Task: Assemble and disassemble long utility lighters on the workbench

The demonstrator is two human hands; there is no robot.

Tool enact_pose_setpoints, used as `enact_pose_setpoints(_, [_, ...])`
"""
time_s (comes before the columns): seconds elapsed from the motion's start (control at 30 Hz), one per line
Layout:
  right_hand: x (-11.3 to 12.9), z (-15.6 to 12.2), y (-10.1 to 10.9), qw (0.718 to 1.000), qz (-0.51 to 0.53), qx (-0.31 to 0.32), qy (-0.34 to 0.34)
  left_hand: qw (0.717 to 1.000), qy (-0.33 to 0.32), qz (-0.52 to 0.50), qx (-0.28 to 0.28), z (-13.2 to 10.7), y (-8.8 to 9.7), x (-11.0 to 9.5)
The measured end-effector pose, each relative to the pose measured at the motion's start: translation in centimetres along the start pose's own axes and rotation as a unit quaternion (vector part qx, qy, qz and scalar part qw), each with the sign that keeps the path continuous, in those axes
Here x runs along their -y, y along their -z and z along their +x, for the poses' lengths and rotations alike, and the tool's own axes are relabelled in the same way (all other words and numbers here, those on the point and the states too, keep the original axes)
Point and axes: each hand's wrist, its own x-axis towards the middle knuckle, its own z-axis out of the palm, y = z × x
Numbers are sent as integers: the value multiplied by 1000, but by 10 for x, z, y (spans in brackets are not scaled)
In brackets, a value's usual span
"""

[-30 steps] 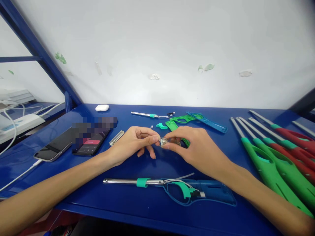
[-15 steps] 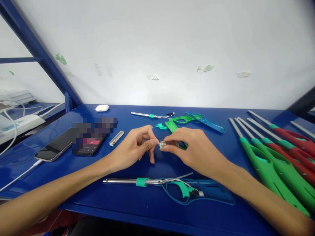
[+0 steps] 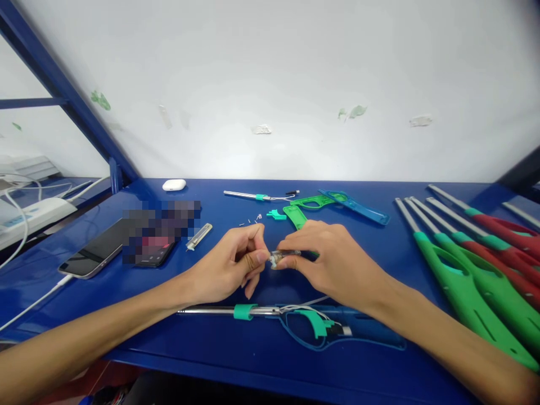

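Observation:
My left hand (image 3: 228, 264) and my right hand (image 3: 331, 261) meet over the middle of the blue table (image 3: 270, 360). Both pinch a small clear part with a metal end (image 3: 279, 257), the right hand gripping its body and the left thumb and forefinger closed on its tip. Just in front of my hands lies an opened long-nosed lighter (image 3: 295, 325) with a metal tube, teal collar, white wires and a blue half-shell.
Green and blue lighter shells (image 3: 333, 203), a teal trigger piece (image 3: 276, 214) and a thin tube with wires (image 3: 253, 196) lie behind my hands. Several green and red lighters (image 3: 472, 253) fill the right side. Two phones (image 3: 122, 244), an earbud case (image 3: 174, 184) and a small metal part (image 3: 199, 235) sit at left.
Both hands have drawn a little nearer to me with the small part. My left fingers have curled in more tightly on its tip.

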Motion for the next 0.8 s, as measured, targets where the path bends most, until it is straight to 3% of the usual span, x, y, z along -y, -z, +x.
enact_pose_setpoints(0.5, [-1,-1,0,1000,-9,14,2,999,19,-19,33,-1,2,6])
enact_pose_setpoints(0.8, [-6,3,8,999,-30,21,28,999,-3,37,-20,8,15,-6])
